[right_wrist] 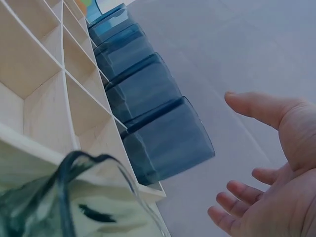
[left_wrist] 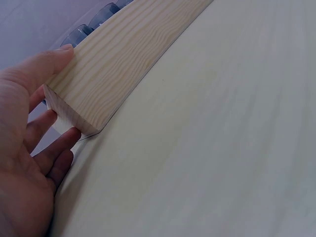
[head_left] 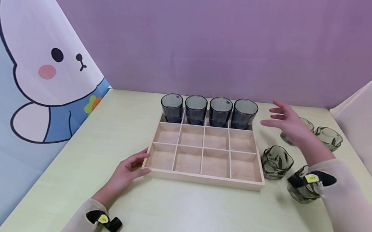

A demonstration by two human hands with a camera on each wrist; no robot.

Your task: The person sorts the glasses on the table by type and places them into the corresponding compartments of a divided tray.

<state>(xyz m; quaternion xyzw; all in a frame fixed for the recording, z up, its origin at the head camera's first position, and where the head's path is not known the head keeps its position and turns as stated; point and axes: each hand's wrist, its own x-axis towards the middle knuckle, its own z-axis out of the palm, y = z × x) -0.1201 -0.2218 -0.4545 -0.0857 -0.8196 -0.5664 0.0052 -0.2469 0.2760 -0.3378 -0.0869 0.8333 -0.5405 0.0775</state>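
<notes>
A shallow wooden divided box (head_left: 205, 179) lies on the table. My left hand (head_left: 129, 168) holds its near left corner; in the left wrist view the thumb (left_wrist: 61, 57) lies on the front board and the fingers (left_wrist: 64, 140) curl against the end. Smooth dark grey glasses (head_left: 244, 114) stand in a row, one in each compartment of the far row. The middle and near rows hold nothing. My right hand (head_left: 291, 124) hovers right of the last glass, its fingers spread and nothing in its grasp. Below it in the head view is a wavy-rimmed greenish glass (head_left: 306, 123), partly hidden.
Other wavy glasses stand right of the box: one (head_left: 276, 162) close by its right side, one (head_left: 329, 138) farther back, and one (head_left: 303, 190) partly under the right sleeve. A purple cloth (head_left: 211, 41) hangs behind the table; a printed cloth (head_left: 44, 83) hangs at left.
</notes>
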